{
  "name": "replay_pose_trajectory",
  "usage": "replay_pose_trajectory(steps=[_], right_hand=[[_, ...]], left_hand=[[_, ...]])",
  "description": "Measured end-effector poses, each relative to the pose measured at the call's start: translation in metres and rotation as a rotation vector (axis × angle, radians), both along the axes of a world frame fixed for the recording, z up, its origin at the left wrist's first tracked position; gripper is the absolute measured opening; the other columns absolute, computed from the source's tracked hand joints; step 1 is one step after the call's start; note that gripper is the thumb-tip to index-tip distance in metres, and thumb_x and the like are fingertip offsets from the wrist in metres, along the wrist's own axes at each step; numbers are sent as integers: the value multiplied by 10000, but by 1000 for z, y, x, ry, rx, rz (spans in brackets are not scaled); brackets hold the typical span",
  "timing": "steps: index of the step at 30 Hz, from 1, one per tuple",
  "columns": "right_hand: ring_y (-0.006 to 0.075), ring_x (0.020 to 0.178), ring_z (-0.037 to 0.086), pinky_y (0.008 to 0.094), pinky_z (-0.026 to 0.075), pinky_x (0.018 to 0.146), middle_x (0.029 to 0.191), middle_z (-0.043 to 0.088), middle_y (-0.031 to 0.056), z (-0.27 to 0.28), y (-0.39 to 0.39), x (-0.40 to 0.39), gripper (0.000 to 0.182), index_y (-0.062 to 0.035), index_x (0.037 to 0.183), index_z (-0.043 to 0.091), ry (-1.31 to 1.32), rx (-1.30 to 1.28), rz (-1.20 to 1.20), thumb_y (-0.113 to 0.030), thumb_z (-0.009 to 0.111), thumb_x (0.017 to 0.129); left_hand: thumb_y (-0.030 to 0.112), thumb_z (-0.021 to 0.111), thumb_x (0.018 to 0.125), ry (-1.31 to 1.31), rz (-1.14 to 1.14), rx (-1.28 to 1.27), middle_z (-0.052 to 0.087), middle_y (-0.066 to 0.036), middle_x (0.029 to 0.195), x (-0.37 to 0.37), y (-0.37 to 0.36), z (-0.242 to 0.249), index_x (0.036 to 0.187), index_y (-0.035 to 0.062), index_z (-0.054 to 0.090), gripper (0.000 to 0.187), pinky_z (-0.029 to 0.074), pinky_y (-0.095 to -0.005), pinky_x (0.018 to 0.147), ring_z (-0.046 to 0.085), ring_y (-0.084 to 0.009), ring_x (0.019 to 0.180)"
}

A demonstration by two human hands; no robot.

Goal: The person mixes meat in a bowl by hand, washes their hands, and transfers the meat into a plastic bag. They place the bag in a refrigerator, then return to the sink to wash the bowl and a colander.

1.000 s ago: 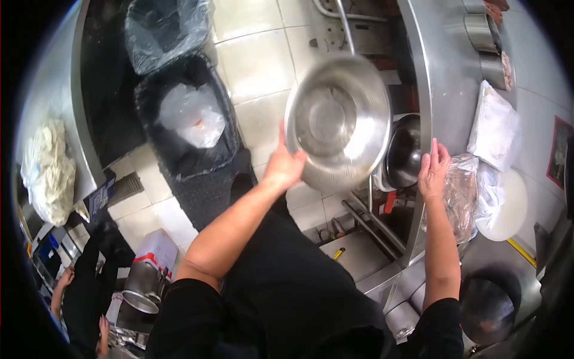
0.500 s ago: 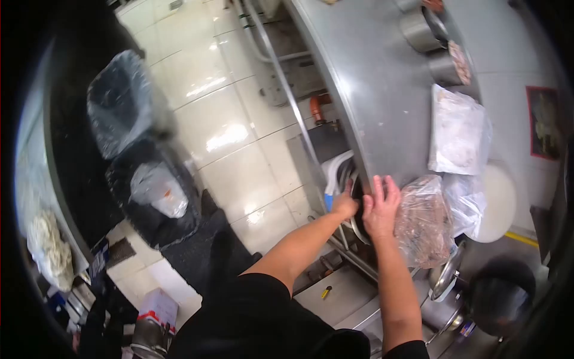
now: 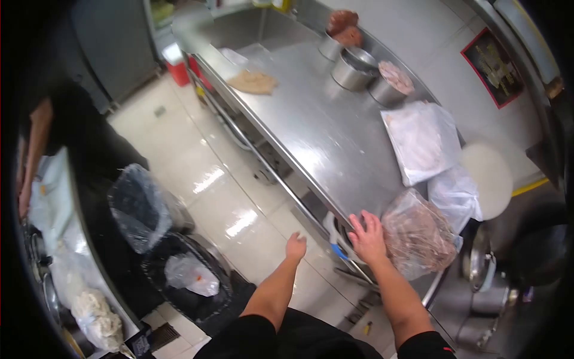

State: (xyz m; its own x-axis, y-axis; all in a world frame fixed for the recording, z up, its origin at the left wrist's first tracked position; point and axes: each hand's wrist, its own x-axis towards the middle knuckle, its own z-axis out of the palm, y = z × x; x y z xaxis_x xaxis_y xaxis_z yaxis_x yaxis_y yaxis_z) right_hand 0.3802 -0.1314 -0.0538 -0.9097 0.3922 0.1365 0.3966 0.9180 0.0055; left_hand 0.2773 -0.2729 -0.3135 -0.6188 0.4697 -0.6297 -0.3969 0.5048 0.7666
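Observation:
My left hand point(image 3: 296, 246) hangs over the tiled floor, left of the steel table's edge. Its fingers are curled in and nothing shows in them. My right hand point(image 3: 368, 238) lies on the front edge of the steel table point(image 3: 317, 137), fingers spread and holding nothing. Just right of it sits a clear plastic bag of brownish food point(image 3: 418, 236). Under the table edge, below my right hand, part of a white and blue object point(image 3: 338, 242) shows; its kind is hidden.
Up the table lie a white plastic bag point(image 3: 421, 140), steel pots point(image 3: 354, 69) with food and a tan cloth-like piece point(image 3: 254, 82). Lined bins point(image 3: 140, 206) stand on the floor at left. Another person's arm point(image 3: 36, 149) reaches over the left counter. Lidded pots point(image 3: 481, 263) stand at right.
My left hand has come out from under the table edge and moved left into the air. My right hand stays at the edge. The view has turned up along the table.

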Motion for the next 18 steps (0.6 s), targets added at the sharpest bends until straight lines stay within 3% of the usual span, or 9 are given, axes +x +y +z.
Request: replay_pose_trajectory(steps=[2, 4, 7, 9, 11, 13, 16, 17, 18], right_hand=[[404, 1188, 420, 499, 381, 1010, 1322, 437, 171, 2, -4, 0, 541, -193, 1322, 510, -5, 29, -9, -281, 679, 816], [398, 1189, 427, 490, 378, 1013, 1311, 444, 182, 9, -7, 0, 530, -172, 1312, 511, 13, -11, -3, -252, 670, 812], [401, 1210, 423, 498, 355, 1030, 1322, 436, 206, 10, -9, 0, 549, -138, 1309, 497, 66, -36, 28, -209, 659, 789], [445, 1249, 381, 515, 321, 1054, 1351, 406, 249, 3, -6, 3, 587, -74, 1345, 451, 31, -78, 29, -201, 637, 803], [450, 1234, 386, 534, 315, 1047, 1326, 417, 260, -2, -3, 3, 542, -30, 1333, 453, 75, -34, 79, -193, 599, 837], [476, 1253, 360, 562, 293, 1049, 1346, 393, 289, -14, 7, 8, 570, -34, 1324, 462, 91, -26, 107, -246, 622, 819], [440, 1347, 323, 536, 307, 1061, 1444, 384, 249, 13, 0, -1, 660, -135, 1304, 576, -97, -97, -59, -622, 368, 909], [435, 1363, 294, 533, 291, 1072, 1471, 347, 234, 25, 0, -7, 669, -155, 1356, 509, -211, -129, -102, -630, 370, 907], [430, 1379, 265, 530, 275, 1083, 1498, 310, 218, 37, 2, -19, 689, -175, 1408, 442, -323, -160, -143, -639, 371, 904]], left_hand=[[300, 578, 869, -10, 167, -112, 664, -228, 1044, -25, -69, -21, 1277, 8, 528, 504, 508, -400, 849, 665, -319, 928], [292, 583, 869, -60, 306, -126, 678, -226, 965, -53, -135, 7, 1279, -19, 516, 518, 539, -373, 733, 689, -274, 775], [270, 572, 873, 302, -14, -194, 679, -222, 897, -88, -237, -30, 1222, -49, 549, 473, 539, -359, 618, 678, -250, 646], [299, 551, 879, 276, 52, -267, 679, -218, 892, -111, -289, -2, 1184, -48, 576, 463, 537, -371, 610, 677, -262, 643], [344, 534, 880, 49, 308, -232, 680, -210, 889, -107, -319, 44, 1169, -35, 593, 481, 536, -384, 612, 678, -271, 654], [398, 505, 869, 46, 240, -324, 681, -210, 969, -104, -359, 46, 1155, -6, 621, 508, 539, -410, 727, 687, -314, 816], [418, 507, 848, 118, 301, -543, 635, -221, 1144, -76, -408, 34, 1092, 5, 660, 504, 484, -418, 909, 607, -339, 1082], [422, 507, 844, 31, 348, -555, 610, -230, 1196, -62, -418, 57, 1066, 2, 670, 502, 461, -415, 954, 573, -342, 1145], [418, 518, 838, -21, 317, -650, 625, -229, 1167, -46, -439, 37, 1070, -5, 666, 505, 482, -408, 917, 607, -334, 1090]])
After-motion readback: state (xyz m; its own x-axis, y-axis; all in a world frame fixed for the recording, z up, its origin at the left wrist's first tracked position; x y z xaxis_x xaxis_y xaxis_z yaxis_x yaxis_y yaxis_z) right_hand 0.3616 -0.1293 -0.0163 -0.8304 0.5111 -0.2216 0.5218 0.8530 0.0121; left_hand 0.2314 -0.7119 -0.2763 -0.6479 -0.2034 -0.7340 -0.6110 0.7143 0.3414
